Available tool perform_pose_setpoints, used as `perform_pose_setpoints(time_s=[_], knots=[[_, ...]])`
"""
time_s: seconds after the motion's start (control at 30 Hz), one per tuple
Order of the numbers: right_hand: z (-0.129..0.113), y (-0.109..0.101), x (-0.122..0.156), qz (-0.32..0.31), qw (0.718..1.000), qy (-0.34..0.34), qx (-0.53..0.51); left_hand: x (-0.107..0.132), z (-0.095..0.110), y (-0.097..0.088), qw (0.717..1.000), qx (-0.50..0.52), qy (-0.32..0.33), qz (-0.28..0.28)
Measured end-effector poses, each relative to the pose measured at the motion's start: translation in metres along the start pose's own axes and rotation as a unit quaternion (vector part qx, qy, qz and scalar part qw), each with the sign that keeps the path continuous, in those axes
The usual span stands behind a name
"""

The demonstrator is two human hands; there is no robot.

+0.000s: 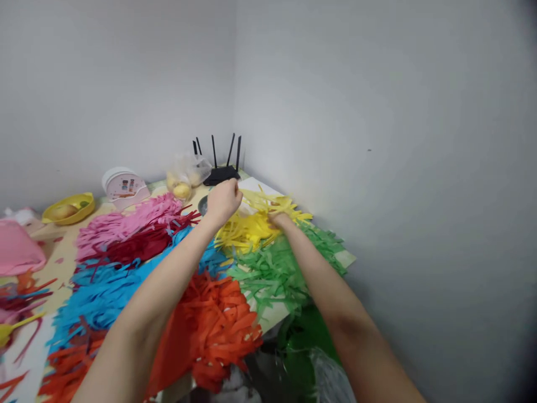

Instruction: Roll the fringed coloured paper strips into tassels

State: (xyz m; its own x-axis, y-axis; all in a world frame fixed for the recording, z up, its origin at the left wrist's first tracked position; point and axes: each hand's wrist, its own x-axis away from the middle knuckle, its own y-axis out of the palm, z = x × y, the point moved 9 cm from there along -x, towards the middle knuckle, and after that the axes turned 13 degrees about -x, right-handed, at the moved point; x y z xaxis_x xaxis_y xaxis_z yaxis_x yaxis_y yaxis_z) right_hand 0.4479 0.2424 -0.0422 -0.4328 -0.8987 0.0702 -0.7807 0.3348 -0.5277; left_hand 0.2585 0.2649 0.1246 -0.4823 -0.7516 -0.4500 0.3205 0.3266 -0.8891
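Observation:
My left hand (225, 201) is closed in a fist at the far part of the table, with yellow strips stretching away from it to the right. Among the same yellow fringed strips (247, 230) is my right hand (280, 217), its fingers closed on some of them and partly covered. Green strips (277, 266) spread below my right hand. Under my left forearm lie blue strips (104, 291) and orange-red strips (222, 313). Dark red strips (145, 242) and pink strips (130, 224) are heaped to the left. Whether they are paper or cloth I cannot tell.
A black router (222, 174) with several antennas stands in the corner. Near it are a clear bag of yellow fruit (182, 182), a pink-and-white holder (126, 187) and a yellow basket (86, 208). Walls border the table (62, 252); bags (331, 375) lie below its edge.

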Motion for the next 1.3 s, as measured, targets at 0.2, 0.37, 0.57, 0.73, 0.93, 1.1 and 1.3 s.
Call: perform_pose_setpoints(time_s=[0.2, 0.37, 0.57, 0.73, 0.93, 1.1, 1.3], knots=[[0.010, -0.013, 0.016, -0.010, 0.953, 0.046, -0.298, 0.012, -0.048, -0.054, 0.979, 0.172, -0.071, 0.086], [0.012, -0.040, 0.031, 0.012, 0.935, 0.044, -0.352, 0.046, -0.116, -0.147, 0.950, 0.195, -0.115, 0.217], [-0.084, -0.062, 0.105, 0.137, 0.910, -0.126, -0.370, 0.152, -0.157, -0.196, 0.971, 0.025, -0.098, 0.219], [-0.253, 0.036, 0.281, 0.062, 0.804, -0.587, -0.077, 0.223, -0.127, -0.156, 0.982, -0.169, -0.031, 0.081], [-0.270, 0.164, 0.322, -0.080, 0.750, -0.648, 0.110, 0.287, -0.142, -0.138, 0.985, -0.174, -0.007, 0.017], [-0.267, 0.172, 0.305, -0.196, 0.804, -0.561, 0.030, 0.313, -0.202, -0.131, 0.983, 0.130, -0.125, -0.029], [-0.271, 0.159, 0.291, -0.220, 0.867, -0.445, -0.056, 0.318, -0.221, -0.127, 0.930, 0.304, -0.204, -0.041]])
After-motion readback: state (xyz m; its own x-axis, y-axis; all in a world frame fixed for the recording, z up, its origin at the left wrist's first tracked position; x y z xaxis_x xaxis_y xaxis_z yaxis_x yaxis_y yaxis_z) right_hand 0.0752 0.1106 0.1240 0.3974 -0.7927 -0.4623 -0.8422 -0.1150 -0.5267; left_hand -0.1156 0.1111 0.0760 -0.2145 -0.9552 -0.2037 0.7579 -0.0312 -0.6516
